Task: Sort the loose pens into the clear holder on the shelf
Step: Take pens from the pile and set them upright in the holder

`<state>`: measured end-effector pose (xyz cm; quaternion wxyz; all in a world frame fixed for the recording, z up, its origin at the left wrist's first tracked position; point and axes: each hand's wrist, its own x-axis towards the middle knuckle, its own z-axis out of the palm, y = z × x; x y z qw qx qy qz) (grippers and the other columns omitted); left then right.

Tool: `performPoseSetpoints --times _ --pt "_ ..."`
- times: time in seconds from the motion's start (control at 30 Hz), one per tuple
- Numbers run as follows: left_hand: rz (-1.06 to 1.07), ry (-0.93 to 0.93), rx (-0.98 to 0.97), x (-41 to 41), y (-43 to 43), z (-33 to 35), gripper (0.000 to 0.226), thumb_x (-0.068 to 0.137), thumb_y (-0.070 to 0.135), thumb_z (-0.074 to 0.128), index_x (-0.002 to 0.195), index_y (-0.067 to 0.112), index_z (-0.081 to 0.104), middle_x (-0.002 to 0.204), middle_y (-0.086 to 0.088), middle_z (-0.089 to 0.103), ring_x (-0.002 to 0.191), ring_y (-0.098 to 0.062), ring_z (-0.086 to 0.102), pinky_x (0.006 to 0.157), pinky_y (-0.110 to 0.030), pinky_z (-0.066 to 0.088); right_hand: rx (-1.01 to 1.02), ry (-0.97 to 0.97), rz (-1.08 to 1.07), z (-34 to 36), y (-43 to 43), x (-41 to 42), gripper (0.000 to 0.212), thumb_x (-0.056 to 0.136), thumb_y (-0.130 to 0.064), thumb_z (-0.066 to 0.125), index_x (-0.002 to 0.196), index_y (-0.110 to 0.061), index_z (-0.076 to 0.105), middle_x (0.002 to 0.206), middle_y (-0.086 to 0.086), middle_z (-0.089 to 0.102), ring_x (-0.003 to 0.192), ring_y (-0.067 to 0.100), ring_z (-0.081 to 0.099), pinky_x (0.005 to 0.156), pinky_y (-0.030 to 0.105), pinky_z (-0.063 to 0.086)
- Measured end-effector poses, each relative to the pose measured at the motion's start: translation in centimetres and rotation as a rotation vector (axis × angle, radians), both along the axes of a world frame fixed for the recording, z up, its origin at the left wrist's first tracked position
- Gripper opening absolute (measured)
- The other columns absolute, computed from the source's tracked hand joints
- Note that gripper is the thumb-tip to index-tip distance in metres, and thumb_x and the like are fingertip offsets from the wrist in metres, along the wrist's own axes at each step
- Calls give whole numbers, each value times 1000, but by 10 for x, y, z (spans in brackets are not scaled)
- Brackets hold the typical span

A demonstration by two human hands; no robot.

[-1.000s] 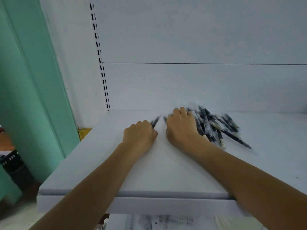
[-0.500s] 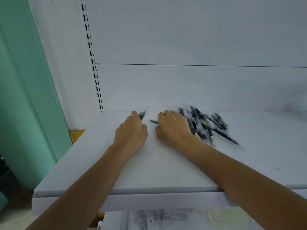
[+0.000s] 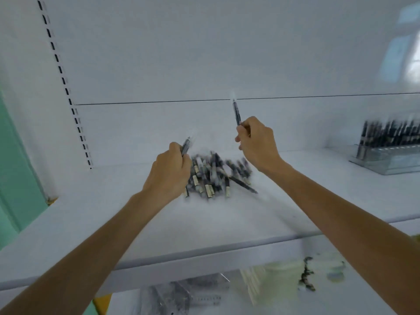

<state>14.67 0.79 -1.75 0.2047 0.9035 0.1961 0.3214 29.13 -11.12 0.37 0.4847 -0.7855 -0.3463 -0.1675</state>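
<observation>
White shelf [image 3: 227, 219] carried the heap of loose pens [image 3: 213, 176] at its middle, most lying lengthwise away from us, with the clear holder [image 3: 386, 160] well apart at far right. Our left hand [image 3: 169, 172] gripped one pen [image 3: 186, 145] in curled fingers [image 3: 175, 147], tilted up and rightward. Our right hand [image 3: 258, 142] pinched another pen [image 3: 236, 112] nearly upright above the heap.

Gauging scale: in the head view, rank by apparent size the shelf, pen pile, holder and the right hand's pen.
1. Shelf
2. Pen pile and holder: alike; the frame edge cuts the holder off
3. Pen in the right hand
</observation>
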Motion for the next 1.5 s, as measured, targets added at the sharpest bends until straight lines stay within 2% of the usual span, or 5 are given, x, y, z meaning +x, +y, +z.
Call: performPoseSetpoints --times 0.17,0.63,0.77,0.93,1.5 --pt "-212 -65 -68 78 -91 8 16 99 19 35 99 6 43 83 -11 62 67 -29 56 65 -40 46 66 -83 -19 16 -109 46 6 94 -14 50 97 -8 49 81 0 58 73 29 66 69 43 55" --pt "-436 49 -318 249 -318 -19 20 100 23 32 100 9 47 96 -12 62 64 -13 47 55 -25 35 -28 38 -341 5 -379 196 11 86 -3 56 97 -1 56 81 6 56 62 11 48 52 5 40" --pt "-459 70 -355 262 -346 -26 25 98 32 38 84 12 44 76 -6 53 57 -12 41 44 -15 32 120 119 -280 -11 -410 214 53 83 0 62 129 -19 42 90 3 59 79 23 63 70 36 58" --pt "-505 88 -261 275 -362 -29 20 96 27 46 84 11 42 67 -1 44 54 -10 38 43 -12 32 88 81 -222 -31 -422 223 92 80 2 67 144 -42 18 95 4 58 75 23 67 65 38 59" --pt "-73 -92 -348 293 -358 -33 25 93 25 51 73 17 40 65 0 44 53 -12 37 45 -16 32 267 -74 152 7 -355 285 68 86 0 60 138 -27 27 91 1 54 62 17 62 57 31 56"
